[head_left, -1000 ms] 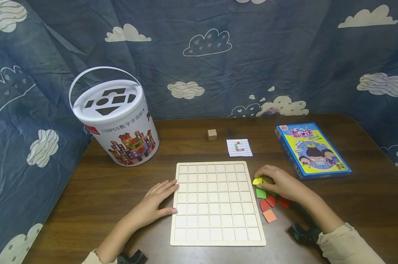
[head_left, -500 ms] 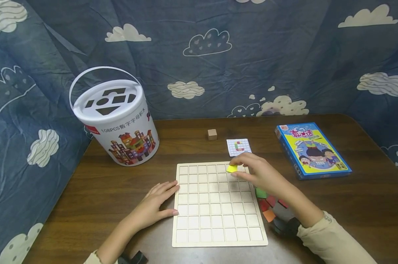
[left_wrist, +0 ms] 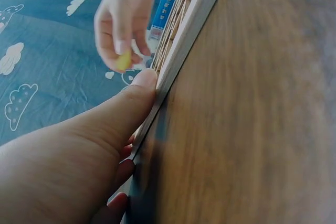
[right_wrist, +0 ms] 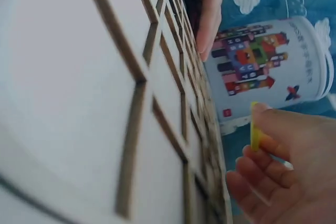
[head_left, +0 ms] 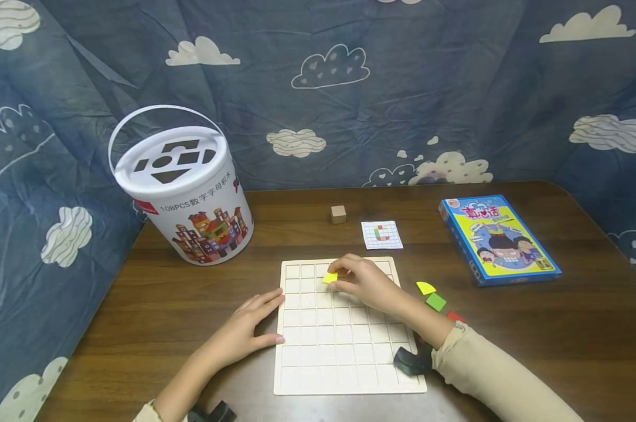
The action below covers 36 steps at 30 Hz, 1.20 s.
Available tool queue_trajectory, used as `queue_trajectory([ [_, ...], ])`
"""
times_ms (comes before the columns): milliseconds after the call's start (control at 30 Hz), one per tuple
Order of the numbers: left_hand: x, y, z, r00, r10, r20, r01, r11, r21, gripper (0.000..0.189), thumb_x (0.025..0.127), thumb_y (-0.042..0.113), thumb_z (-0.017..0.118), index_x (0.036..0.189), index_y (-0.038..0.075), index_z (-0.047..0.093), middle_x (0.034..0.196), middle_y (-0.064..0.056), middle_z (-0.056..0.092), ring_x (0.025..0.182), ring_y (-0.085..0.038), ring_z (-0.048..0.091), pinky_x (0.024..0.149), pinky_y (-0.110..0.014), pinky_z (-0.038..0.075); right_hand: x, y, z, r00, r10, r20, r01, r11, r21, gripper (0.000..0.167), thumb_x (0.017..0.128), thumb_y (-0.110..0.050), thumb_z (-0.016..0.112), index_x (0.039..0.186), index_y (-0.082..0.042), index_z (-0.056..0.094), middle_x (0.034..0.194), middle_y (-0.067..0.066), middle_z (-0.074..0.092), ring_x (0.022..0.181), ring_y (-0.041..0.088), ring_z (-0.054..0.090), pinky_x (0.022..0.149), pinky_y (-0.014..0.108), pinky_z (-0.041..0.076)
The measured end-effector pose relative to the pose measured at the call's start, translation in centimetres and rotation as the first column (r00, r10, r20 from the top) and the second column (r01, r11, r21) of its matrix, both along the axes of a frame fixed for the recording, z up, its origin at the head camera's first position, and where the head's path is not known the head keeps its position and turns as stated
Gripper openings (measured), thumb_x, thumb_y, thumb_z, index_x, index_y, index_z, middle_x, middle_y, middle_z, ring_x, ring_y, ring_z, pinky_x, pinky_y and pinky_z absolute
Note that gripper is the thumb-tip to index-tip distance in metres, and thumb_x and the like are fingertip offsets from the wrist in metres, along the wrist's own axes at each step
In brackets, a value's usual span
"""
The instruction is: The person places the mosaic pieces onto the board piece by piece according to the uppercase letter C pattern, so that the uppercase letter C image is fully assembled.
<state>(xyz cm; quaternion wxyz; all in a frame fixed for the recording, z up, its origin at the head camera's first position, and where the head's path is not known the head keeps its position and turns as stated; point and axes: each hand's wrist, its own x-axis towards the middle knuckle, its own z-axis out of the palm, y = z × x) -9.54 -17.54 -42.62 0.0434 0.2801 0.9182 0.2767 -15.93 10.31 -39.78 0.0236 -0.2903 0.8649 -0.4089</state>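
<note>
My right hand [head_left: 367,286] pinches a yellow tile [head_left: 329,278] between thumb and fingertips, above the upper part of a wooden grid board [head_left: 318,384]. In the right wrist view the tile [right_wrist: 255,129] is seen edge-on, apart from the board's surface. My left hand [head_left: 241,331] rests at the board's left edge, thumb and fingers touching its rim; the left wrist view shows the thumb [left_wrist: 144,80] against that side. Right of the board lie a yellow quarter-round tile [head_left: 425,288], a green square tile [head_left: 436,302] and a red tile [head_left: 455,316], partly behind the right forearm.
A small card [head_left: 382,235] with a coloured grid pattern lies beyond the board, beside a wooden cube [head_left: 339,215]. A white lidded bucket [head_left: 191,205] stands at the back left. A blue and yellow box [head_left: 499,240] lies at the right.
My right hand has picked up a yellow tile from the pile and carried it left over the board. A few remaining tiles have shifted slightly. The left hand stays at the board's edge.
</note>
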Motion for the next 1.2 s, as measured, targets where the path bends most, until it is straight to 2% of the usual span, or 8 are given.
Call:
queue_trajectory([
  [167, 0.0, -0.1, 0.0, 1.0, 0.005, 0.008, -0.005, 1.0, 0.003, 0.075, 0.078, 0.05, 0.06, 0.138, 0.012, 0.037, 0.143, -0.001, 0.029, 0.128, -0.031, 0.026, 0.101, -0.053, 0.022, -0.7, 0.1, -1.3, 1.0, 0.018, 0.012, -0.018, 0.999, 0.043, 0.021, 0.079, -0.019, 0.07, 0.096, -0.011, 0.063, 0.085, -0.005, 0.054, 0.073, 0.01, 0.048, 0.063, 0.022, 0.045],
  [400, 0.1, -0.1, 0.0, 1.0, 0.024, 0.004, -0.024, 1.0, 0.007, 0.074, 0.077, 0.049, 0.063, 0.137, 0.014, 0.038, 0.142, 0.0, 0.031, 0.127, -0.032, 0.028, 0.101, -0.053, 0.023, -1.1, -0.3, -1.9, 0.997, 0.071, -0.041, -0.066, 0.99, 0.122, 0.029, 0.078, -0.025, 0.07, 0.102, -0.011, 0.063, 0.091, -0.004, 0.053, 0.079, 0.01, 0.047, 0.068, 0.021, 0.045],
  [567, 0.1, -0.1, -0.1, 1.0, 0.022, -0.002, -0.022, 0.999, 0.024, 0.074, 0.077, 0.049, 0.062, 0.137, 0.014, 0.038, 0.142, -0.001, 0.032, 0.128, -0.032, 0.027, 0.102, -0.053, 0.022, -1.1, -0.3, -1.8, 0.997, 0.07, -0.029, -0.065, 0.985, 0.157, 0.026, 0.08, -0.021, 0.068, 0.103, -0.01, 0.061, 0.093, -0.004, 0.051, 0.081, 0.01, 0.046, 0.071, 0.022, 0.044],
  [733, 0.1, -0.1, -0.1, 1.0, 0.021, 0.011, -0.021, 1.0, 0.021, 0.074, 0.077, 0.047, 0.063, 0.138, 0.015, 0.037, 0.143, 0.0, 0.031, 0.129, -0.031, 0.026, 0.102, -0.053, 0.02, -1.1, -0.1, -1.7, 0.996, 0.086, -0.023, -0.082, 0.986, 0.148, 0.023, 0.083, -0.02, 0.065, 0.106, -0.012, 0.063, 0.097, -0.005, 0.052, 0.083, 0.01, 0.046, 0.072, 0.024, 0.044],
  [1000, 0.0, 0.0, -0.2, 1.0, 0.008, -0.004, -0.008, 1.0, 0.026, 0.075, 0.076, 0.051, 0.061, 0.137, 0.013, 0.038, 0.142, -0.002, 0.031, 0.128, -0.032, 0.027, 0.102, -0.053, 0.02, -1.1, -0.1, -1.5, 0.995, 0.104, -0.006, -0.102, 0.981, 0.165, 0.023, 0.085, -0.017, 0.063, 0.108, -0.015, 0.063, 0.101, -0.005, 0.051, 0.082, 0.01, 0.045, 0.072, 0.026, 0.044],
  [1200, -0.1, 0.0, -0.2, 1.0, 0.013, 0.012, -0.013, 1.0, 0.02, 0.075, 0.077, 0.05, 0.061, 0.138, 0.015, 0.037, 0.143, 0.0, 0.03, 0.129, -0.03, 0.026, 0.102, -0.052, 0.02, -0.8, 0.3, -0.8, 0.992, 0.124, 0.027, -0.127, 0.972, 0.196, 0.033, 0.084, -0.022, 0.064, 0.115, -0.012, 0.059, 0.105, -0.002, 0.051, 0.082, 0.012, 0.045, 0.071, 0.028, 0.043],
])
